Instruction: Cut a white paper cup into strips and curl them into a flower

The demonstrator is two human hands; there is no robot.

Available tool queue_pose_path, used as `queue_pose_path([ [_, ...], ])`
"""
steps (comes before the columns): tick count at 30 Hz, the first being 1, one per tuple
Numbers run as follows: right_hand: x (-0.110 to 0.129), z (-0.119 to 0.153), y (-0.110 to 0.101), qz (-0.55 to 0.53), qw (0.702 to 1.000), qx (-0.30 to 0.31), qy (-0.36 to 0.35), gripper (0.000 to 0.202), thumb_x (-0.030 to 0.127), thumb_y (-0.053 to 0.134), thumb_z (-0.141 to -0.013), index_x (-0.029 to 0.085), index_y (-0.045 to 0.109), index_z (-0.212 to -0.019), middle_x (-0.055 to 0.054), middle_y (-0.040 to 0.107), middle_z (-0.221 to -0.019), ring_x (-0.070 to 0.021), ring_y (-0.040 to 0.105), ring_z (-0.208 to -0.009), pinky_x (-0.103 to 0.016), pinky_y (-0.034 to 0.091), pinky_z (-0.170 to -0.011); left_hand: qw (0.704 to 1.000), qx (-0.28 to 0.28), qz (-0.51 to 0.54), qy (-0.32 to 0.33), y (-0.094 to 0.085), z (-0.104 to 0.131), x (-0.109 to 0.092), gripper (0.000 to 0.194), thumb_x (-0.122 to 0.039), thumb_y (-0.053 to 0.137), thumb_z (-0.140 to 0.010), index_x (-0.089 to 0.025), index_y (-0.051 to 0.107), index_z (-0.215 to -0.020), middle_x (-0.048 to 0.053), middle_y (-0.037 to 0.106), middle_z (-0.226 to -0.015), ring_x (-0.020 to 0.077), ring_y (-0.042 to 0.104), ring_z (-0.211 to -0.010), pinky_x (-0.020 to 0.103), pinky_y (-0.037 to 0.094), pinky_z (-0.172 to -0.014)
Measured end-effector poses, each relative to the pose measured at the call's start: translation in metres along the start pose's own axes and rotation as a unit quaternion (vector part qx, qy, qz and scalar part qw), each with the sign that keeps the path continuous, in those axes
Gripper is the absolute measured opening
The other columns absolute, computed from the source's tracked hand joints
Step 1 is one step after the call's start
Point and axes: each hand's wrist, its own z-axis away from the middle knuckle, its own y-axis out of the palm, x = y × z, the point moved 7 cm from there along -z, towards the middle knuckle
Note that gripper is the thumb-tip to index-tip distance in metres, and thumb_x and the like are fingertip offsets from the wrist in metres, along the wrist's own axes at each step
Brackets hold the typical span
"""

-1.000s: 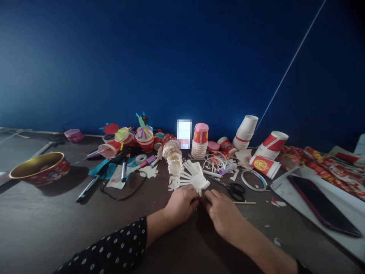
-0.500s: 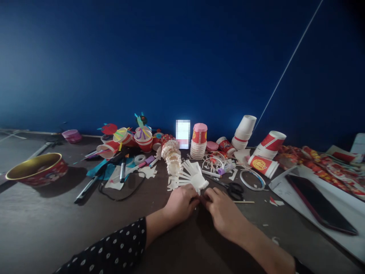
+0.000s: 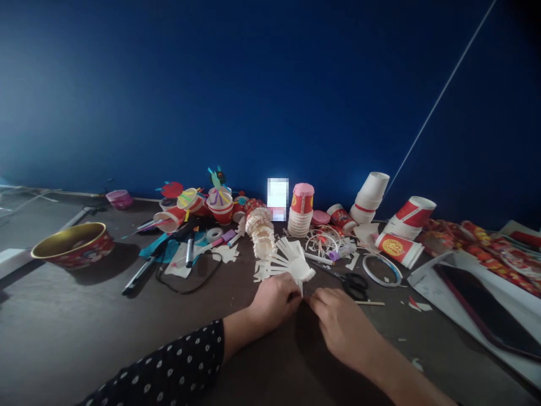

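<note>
Just in front of a fanned, cut white paper piece [image 3: 293,260], my left hand [image 3: 275,301] is closed, its fingertips pinched on a thin white strip that shows between the hands. My right hand [image 3: 336,318] is close on its right, fingers bent together; what its fingertips hold, if anything, is too small to tell. Behind the fanned piece lies a curved row of cut white cups [image 3: 262,239]. Black-handled scissors [image 3: 354,285] rest beyond my right hand, with a thin wooden stick [image 3: 371,303] beside them.
A gold-rimmed red bowl [image 3: 80,256] stands at the left. Markers, tape and decorated cups lie behind on the left. Stacked cups [image 3: 301,211] stand at the back. On the right are a white ring [image 3: 382,270] and a phone [image 3: 486,307] on a white tray [image 3: 426,282].
The whole view has shifted, so things appear farther right. My hands stay close together, with a slightly wider gap between their fingertips, where a thin white strip now shows.
</note>
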Motion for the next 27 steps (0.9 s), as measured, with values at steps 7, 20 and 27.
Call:
queue_pose_path([
  [7, 0.0034, -0.0008, -0.0004, 0.029, 1.000, -0.003, -0.002, 0.027, 0.005, 0.041, -0.081, 0.015, 0.065, -0.090, -0.008, 0.059, -0.089, -0.0187, 0.048, -0.080, -0.032, 0.032, -0.074, 1.000, 0.008, -0.009, -0.011, 0.0009, 0.0009, -0.0002, 0.010, -0.015, 0.056, -0.075, -0.016, 0.064, -0.069, 0.003, 0.060, -0.071, 0.0149, 0.054, -0.070, 0.023, 0.037, -0.062],
  [20, 0.0051, -0.0058, 0.0045, 0.075, 0.997, 0.014, 0.002, 0.024, 0.007, 0.043, -0.083, 0.015, 0.064, -0.091, -0.007, 0.060, -0.089, -0.0203, 0.049, -0.083, -0.034, 0.031, -0.073, 0.999, -0.007, -0.005, -0.040, -0.0011, 0.0023, 0.0061, 0.004, -0.019, 0.060, -0.075, -0.016, 0.062, -0.072, 0.002, 0.060, -0.072, 0.0155, 0.054, -0.069, 0.024, 0.038, -0.061],
  [27, 0.0062, -0.0080, 0.0009, 0.089, 0.996, 0.001, 0.005, 0.026, 0.007, 0.042, -0.085, 0.015, 0.064, -0.095, -0.007, 0.062, -0.091, -0.0205, 0.050, -0.085, -0.034, 0.031, -0.073, 0.999, -0.031, 0.019, -0.024, -0.0067, -0.0006, 0.0045, 0.014, -0.011, 0.049, -0.079, -0.014, 0.062, -0.075, 0.005, 0.062, -0.073, 0.0162, 0.056, -0.073, 0.025, 0.040, -0.066],
])
